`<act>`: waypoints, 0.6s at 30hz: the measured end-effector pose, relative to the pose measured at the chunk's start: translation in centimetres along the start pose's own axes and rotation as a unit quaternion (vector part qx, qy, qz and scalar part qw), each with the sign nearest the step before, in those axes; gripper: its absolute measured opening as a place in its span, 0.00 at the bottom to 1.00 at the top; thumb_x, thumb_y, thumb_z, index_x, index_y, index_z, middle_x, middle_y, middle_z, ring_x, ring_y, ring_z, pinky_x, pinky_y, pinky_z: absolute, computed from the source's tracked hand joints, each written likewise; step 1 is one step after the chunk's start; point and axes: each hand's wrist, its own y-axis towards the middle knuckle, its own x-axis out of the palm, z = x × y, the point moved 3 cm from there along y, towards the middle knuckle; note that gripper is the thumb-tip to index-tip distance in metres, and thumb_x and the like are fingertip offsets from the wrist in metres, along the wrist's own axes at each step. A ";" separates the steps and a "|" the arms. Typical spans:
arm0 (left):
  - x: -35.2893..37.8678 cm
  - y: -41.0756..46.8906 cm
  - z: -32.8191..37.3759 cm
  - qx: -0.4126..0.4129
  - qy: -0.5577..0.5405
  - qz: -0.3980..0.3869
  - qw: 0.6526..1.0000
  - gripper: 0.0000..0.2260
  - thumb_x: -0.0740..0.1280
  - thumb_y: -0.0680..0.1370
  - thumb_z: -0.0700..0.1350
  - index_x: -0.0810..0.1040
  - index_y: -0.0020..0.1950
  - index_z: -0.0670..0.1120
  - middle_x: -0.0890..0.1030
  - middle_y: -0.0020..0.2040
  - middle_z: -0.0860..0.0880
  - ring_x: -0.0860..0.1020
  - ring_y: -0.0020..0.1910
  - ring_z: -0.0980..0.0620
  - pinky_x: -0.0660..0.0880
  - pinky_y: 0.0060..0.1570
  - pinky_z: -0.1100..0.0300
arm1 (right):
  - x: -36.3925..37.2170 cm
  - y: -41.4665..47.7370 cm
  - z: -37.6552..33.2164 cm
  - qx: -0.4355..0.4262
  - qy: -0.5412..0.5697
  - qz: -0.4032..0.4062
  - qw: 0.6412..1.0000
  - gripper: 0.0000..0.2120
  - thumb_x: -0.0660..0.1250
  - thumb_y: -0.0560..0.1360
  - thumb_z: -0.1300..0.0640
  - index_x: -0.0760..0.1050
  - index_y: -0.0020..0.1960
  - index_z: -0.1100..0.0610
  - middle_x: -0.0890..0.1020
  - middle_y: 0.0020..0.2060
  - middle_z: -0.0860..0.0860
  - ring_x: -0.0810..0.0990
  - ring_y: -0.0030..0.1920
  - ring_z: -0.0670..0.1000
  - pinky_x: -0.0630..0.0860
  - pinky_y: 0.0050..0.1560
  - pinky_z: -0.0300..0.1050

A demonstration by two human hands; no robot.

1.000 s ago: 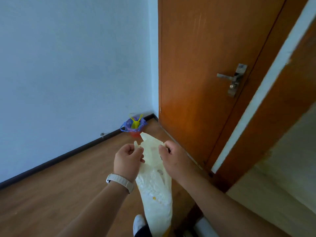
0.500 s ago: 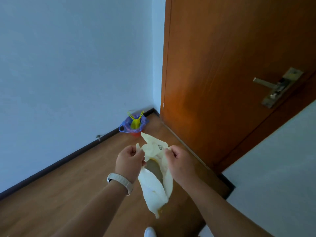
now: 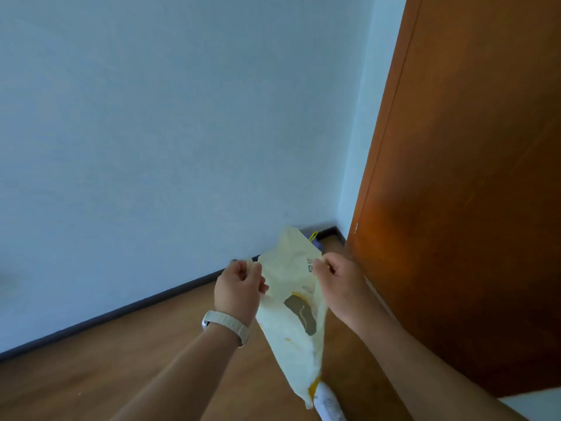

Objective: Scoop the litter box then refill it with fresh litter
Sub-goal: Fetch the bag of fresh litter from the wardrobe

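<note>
Left fingers (image 3: 243, 270) were curled and pinched on one upper edge of a thin cream plastic bag (image 3: 288, 344). Right fingers (image 3: 326, 265) were curled and pinched on the opposite upper edge, beside a small dark printed mark. Left hand (image 3: 238, 287) and right hand (image 3: 341, 279) sat level with each other in the lower centre of the frame, knuckles toward the camera, with the top of the bag spread between them. One flap of the bag stood up above the hands. The rest hung down and slightly right toward the bottom edge, over the floor. A grey-brown patch edged in orange showed on the bag's middle; whether it was an opening or contents could not be told. Orange also showed at the bag's lower tip, next to a white object (image 3: 329, 404) at the bottom edge. A white wristband (image 3: 226, 325) circled the left wrist. A wooden floor (image 3: 106, 369) filled the lower left, and a dark baseboard (image 3: 121, 311) ran diagonally along its join with a pale blue wall (image 3: 167, 117). A brown wooden door (image 3: 470, 192) took up the right side. A small yellow loop (image 3: 313, 236) peeked out behind the bag's top flap near the corner; its identity was not resolvable.
</note>
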 end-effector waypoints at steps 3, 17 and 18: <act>-1.1 2.2 -0.2 -0.023 -0.002 0.044 0.999 0.09 0.65 0.79 0.44 0.77 0.40 0.43 0.82 0.32 0.48 0.82 0.30 0.55 0.77 0.38 0.58 | 2.1 3.5 -0.9 -0.028 -0.017 -0.021 0.999 0.18 0.63 0.79 0.55 0.68 0.34 0.65 0.66 0.23 0.50 0.66 0.26 0.47 0.61 0.28 0.40; -11.4 6.2 -1.3 -0.108 -0.002 0.288 0.952 0.09 0.65 0.79 0.44 0.79 0.41 0.42 0.81 0.32 0.48 0.81 0.30 0.55 0.77 0.34 0.59 | 15.0 12.6 -8.8 -0.215 -0.015 -0.304 0.928 0.20 0.63 0.79 0.54 0.62 0.32 0.58 0.64 0.24 0.46 0.62 0.27 0.45 0.60 0.29 0.41; -12.7 6.2 -1.6 -0.111 -0.008 0.310 0.944 0.09 0.65 0.79 0.44 0.79 0.41 0.43 0.81 0.32 0.48 0.81 0.30 0.55 0.76 0.34 0.58 | 16.1 12.8 -9.7 -0.222 -0.010 -0.316 0.922 0.19 0.63 0.79 0.54 0.63 0.33 0.59 0.64 0.24 0.46 0.62 0.27 0.45 0.60 0.29 0.41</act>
